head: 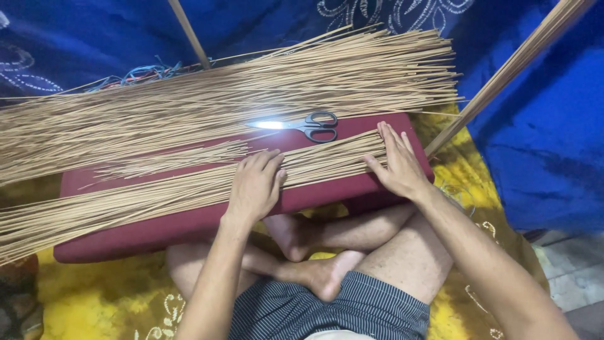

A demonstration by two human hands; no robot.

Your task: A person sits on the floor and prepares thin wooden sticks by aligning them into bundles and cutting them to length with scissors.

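A near bundle of thin tan sticks lies lengthwise on a dark red cushion. My left hand rests palm down on this bundle, fingers spread. My right hand is flat and upright against the bundle's right ends, fingers together and straight. A much larger heap of the same sticks covers the back of the cushion. Black-handled scissors lie on the cushion between the two piles, blades pointing left.
My crossed bare legs sit under the cushion on a yellow patterned cloth. Blue fabric hangs behind and to the right. A long stick bundle leans diagonally at right. Coloured threads lie behind the heap.
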